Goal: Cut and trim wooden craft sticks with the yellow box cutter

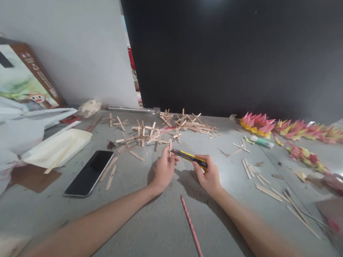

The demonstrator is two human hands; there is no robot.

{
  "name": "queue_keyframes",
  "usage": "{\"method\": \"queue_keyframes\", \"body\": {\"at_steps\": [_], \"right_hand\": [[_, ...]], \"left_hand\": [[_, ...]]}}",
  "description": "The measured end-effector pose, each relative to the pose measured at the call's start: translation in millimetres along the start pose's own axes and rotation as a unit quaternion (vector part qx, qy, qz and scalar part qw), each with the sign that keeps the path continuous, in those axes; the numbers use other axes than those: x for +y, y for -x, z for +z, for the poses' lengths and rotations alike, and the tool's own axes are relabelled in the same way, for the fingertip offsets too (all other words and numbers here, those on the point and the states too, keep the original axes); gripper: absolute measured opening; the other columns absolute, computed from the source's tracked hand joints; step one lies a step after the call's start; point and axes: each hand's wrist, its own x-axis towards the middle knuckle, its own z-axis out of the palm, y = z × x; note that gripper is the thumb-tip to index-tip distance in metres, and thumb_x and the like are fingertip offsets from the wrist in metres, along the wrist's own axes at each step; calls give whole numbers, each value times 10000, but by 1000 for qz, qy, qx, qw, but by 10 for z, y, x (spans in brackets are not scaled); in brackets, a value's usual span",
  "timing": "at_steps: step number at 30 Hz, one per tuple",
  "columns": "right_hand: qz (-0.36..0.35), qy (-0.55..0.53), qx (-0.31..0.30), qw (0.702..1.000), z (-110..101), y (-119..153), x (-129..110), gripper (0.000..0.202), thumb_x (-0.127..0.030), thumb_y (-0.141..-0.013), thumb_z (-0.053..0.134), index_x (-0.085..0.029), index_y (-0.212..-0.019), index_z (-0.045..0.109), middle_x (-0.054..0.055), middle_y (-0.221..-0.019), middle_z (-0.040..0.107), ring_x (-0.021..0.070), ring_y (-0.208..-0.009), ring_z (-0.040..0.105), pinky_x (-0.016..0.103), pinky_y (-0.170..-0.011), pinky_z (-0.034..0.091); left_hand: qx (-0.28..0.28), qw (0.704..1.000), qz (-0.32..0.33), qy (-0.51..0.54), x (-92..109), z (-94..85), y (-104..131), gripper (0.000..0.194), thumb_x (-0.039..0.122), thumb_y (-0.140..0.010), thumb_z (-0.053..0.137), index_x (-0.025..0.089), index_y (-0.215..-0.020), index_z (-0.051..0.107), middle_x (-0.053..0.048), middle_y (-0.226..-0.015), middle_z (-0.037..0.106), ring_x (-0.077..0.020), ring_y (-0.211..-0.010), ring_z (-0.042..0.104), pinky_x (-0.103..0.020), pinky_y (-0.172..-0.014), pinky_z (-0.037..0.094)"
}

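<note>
Right grip (210,173) wrapped round a yellow-and-black utility knife (187,156), left grip (164,170) pinching a craft stick (170,145) beside its tip — and there's the danger: press too hard, and a slip could drive the tip into those adjacent left fingers (165,152).

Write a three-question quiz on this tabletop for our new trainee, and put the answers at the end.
1. What does the right grip hold?
A) tape roll
B) knife
C) glue tube

2. True or false: the phone lies screen up on the table, to the left of the left grip.

3. Fill in: the left grip pinches a thin wooden ____.

Key:
1. B
2. True
3. stick
</note>
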Motion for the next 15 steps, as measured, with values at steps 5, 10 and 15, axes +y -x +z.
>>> {"method": "queue_keyframes", "body": {"at_steps": [5,10,15], "right_hand": [[-75,47,-42,995,-33,13,-42,209,-268,-1036,589,-247,-1241,628,78,-1069,776,205,-919,767,318,-814,610],[-115,27,-48,992,-68,-9,-83,247,-191,-1021,582,-244,-1248,664,88,-1063,769,208,-954,752,323,-831,608],[-125,2,-66,990,-74,-7,-82,263,-185,-985,613,-247,-1234,672,68,-1020,772,198,-917,761,305,-800,608]], "left_hand": [[-17,1000,17,-3,51,-26,29,364,361,-1075,451,220,-1405,513,-30,-869,776,-193,-835,780,-326,-833,596],[-44,999,12,13,14,10,50,423,432,-1095,408,201,-1447,446,-49,-870,782,-209,-825,795,-359,-836,618],[-55,998,12,13,3,6,47,349,364,-1090,423,228,-1411,433,-43,-905,786,-197,-827,795,-338,-820,614]]}}
